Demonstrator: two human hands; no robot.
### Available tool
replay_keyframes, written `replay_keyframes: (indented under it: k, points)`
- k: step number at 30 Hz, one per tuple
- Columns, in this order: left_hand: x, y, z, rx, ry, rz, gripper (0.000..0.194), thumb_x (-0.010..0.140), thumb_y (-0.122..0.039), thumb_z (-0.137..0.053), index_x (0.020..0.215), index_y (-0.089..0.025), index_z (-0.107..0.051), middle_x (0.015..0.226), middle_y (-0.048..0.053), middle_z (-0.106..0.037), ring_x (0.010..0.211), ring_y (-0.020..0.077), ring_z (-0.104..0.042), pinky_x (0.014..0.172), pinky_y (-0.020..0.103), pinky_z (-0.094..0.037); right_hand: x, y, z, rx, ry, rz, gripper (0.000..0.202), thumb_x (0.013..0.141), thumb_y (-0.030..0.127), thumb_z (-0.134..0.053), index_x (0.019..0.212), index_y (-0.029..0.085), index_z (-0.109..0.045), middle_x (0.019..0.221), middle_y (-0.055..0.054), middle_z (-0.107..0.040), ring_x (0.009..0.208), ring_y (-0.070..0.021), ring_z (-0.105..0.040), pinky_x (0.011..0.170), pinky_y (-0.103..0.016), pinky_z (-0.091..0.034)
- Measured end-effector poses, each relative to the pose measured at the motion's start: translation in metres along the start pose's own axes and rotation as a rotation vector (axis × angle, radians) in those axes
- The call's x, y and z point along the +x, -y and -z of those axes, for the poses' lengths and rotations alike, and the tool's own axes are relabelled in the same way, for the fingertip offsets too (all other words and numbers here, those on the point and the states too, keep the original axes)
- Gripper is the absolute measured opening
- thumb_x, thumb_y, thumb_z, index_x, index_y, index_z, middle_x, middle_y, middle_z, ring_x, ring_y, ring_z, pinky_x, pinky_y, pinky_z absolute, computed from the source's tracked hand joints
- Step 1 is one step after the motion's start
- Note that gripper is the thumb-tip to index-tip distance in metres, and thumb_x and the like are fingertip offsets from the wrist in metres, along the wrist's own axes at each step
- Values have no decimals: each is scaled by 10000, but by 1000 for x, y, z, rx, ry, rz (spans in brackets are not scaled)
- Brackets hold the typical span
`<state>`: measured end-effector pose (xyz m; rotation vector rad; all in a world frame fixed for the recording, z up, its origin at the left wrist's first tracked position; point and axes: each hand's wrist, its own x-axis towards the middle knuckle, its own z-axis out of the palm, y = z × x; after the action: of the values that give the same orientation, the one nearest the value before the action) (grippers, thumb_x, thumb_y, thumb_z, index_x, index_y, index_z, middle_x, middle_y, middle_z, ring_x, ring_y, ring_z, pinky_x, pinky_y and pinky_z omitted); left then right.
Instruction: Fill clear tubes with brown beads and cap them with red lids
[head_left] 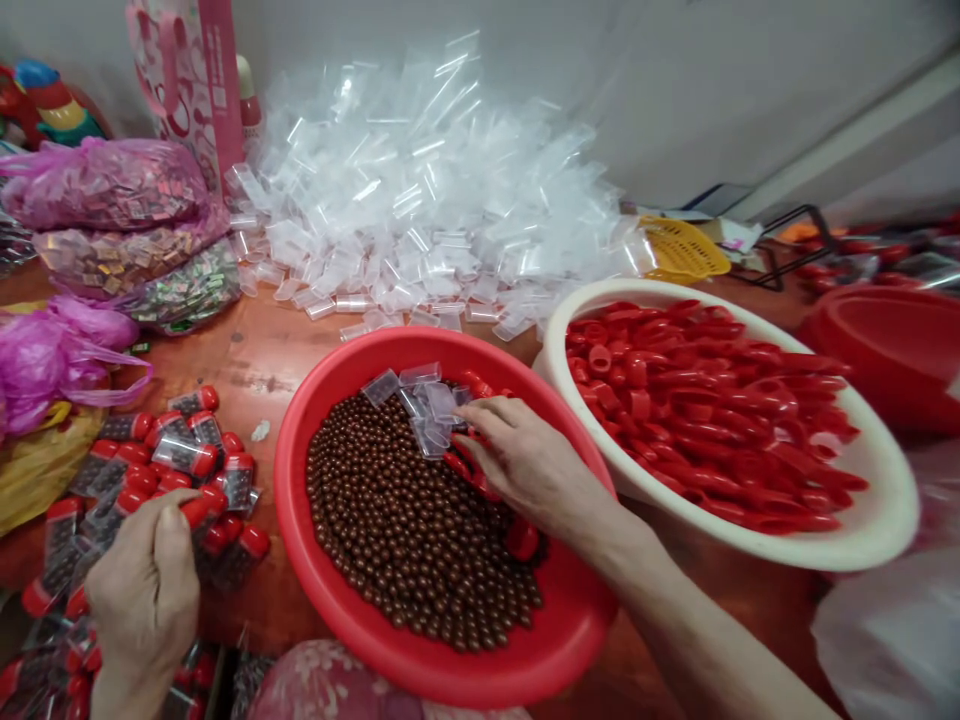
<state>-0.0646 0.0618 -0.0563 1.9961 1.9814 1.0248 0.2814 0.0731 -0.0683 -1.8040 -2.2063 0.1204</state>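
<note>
A round red basin [300, 540] holds a mass of small brown balls [420, 520], with several clear plastic tubes [439, 402] and some red caps [523, 538] on top. Over the basin, my right hand [517, 450] stretches its slightly parted fingers to the edge of the clear tubes. My left hand [146, 590] is curled closed above a pile of red-capped tubes filled with dark balls [176, 452]. A red end [196, 512] shows beside its fingertips; whether the fingers grip that piece is hidden.
A large heap of clear tubes [420, 200] lies against the wall. At right stand a white basin of red plastic parts [892, 500], a yellow basket [679, 248] and a red container [885, 340]. Pink bags of small packets [112, 190] sit at left.
</note>
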Motion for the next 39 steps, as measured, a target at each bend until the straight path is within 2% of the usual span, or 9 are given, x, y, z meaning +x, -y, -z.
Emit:
replay_keyframes:
  k: [2, 5, 9, 14, 18, 21, 25, 30, 39]
  points:
    - [4, 24, 1, 246, -58, -110, 280, 915, -332, -473, 979, -152, -677, 904, 116, -718, 841, 267, -664, 780, 379, -504, 6, -6, -1, -51, 43, -46, 235, 927, 243, -493, 1088, 140, -627, 1039, -131, -668, 981, -278, -625, 897, -436, -500]
    - [8, 38, -1, 327, -92, -235, 266, 885, -294, -547, 1060, -121, -646, 1009, 178, -698, 999, 333, -635, 905, 470, -487, 19, 1, -1, -89, 120, -156, 314, 931, 357, -503, 1110, 124, -614, 1020, -142, -675, 936, -289, -645, 810, -411, -511]
    - [9, 12, -13, 128, -119, -289, 227, 842, -204, -614, 1066, -166, -630, 1048, 127, -690, 1079, 288, -616, 991, 461, -467, 35, 8, -6, -106, 172, -275, 318, 914, 381, -516, 1064, 120, -619, 984, -157, -685, 830, -297, -670, 696, -388, -497]
    - [2, -40, -39, -216, 92, -313, 172, 852, -114, -576, 1013, -157, -620, 1043, 92, -689, 1066, 214, -622, 1007, 395, -480, 44, -1, -15, -36, 182, -341, 271, 874, 307, -544, 1074, 137, -612, 917, -126, -724, 813, -272, -686, 681, -348, -494]
    - [0, -65, -56, -378, 166, -389, 143, 868, -92, -555, 991, -137, -613, 1002, 96, -698, 1015, 193, -632, 951, 350, -520, 39, -1, -10, 37, 181, -323, 329, 879, 242, -486, 1179, 142, -576, 922, -116, -728, 811, -244, -691, 710, -341, -514]
    - [3, -76, -61, -418, 222, -400, 171, 885, -94, -529, 1041, -109, -598, 1016, 113, -700, 970, 196, -648, 895, 339, -551, 32, 8, -1, 289, 117, -214, 416, 912, 295, -463, 1307, 167, -492, 964, -86, -708, 805, -187, -676, 717, -295, -532]
    - [6, -85, -62, -426, 313, -370, 198, 898, -111, -505, 1076, -97, -590, 1058, 128, -695, 991, 223, -654, 885, 365, -562, 26, 25, 4, 623, 95, -27, 336, 905, 329, -537, 1226, 230, -552, 1022, -63, -687, 871, -174, -669, 781, -292, -541]
    - [4, -81, -68, -476, 244, -322, 172, 899, -99, -492, 1030, -99, -603, 1004, 125, -706, 943, 209, -667, 853, 347, -566, 28, 43, -11, 693, 213, 27, 185, 892, 302, -569, 1060, 235, -609, 952, -29, -706, 851, -172, -670, 776, -286, -532]
    - [7, -74, -70, -566, 185, -275, 193, 918, -96, -453, 988, -130, -629, 982, 96, -720, 940, 155, -674, 866, 280, -550, 31, 59, -46, 500, 488, -180, 111, 831, 244, -510, 781, 196, -597, 810, -71, -686, 760, -211, -615, 721, -318, -433]
